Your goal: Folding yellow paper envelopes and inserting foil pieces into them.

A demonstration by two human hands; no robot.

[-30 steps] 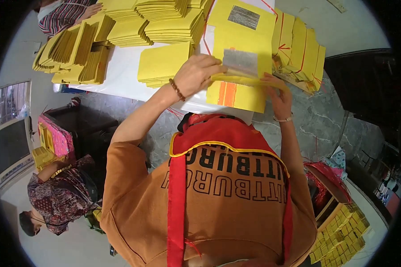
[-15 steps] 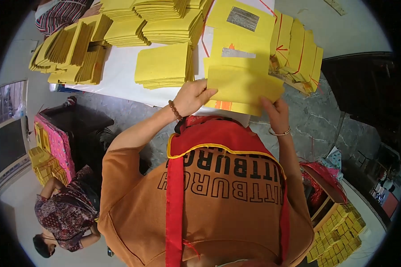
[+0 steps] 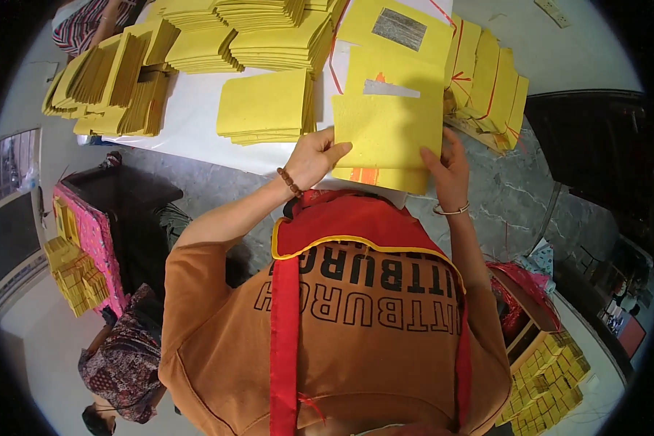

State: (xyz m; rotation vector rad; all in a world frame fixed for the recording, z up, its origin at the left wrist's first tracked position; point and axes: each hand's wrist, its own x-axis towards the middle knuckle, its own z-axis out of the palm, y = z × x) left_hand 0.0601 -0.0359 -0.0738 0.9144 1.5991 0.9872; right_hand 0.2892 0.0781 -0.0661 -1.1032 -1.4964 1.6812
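My left hand (image 3: pixel 315 161) pinches the left edge of a yellow paper sheet (image 3: pixel 385 127), its thumb on top. At the opposite edge, my right hand (image 3: pixel 447 173) grips the same sheet, thumb in front and fingers partly hidden along the side. Under it lie more yellow sheets (image 3: pixel 392 65), one with a grey-white strip (image 3: pixel 391 89) and another with a dark grey rectangle (image 3: pixel 400 29). An orange mark shows just below the held sheet's lower edge. Beside my left hand sits a stack of folded yellow paper (image 3: pixel 261 107).
Yellow paper piles (image 3: pixel 280 47) fill the far side of the white-topped table (image 3: pixel 189 116). Bundles tied with red string (image 3: pixel 487 80) stand at right. Another person (image 3: pixel 120 363) is at lower left near a pink-covered table (image 3: pixel 98 240). Small yellow packs (image 3: pixel 548 389) are stacked lower right.
The held sheet's raised, skewed right corner has come down, and the sheet now lies squarer over the others. My right hand has shifted slightly up and left. The person at lower left has moved.
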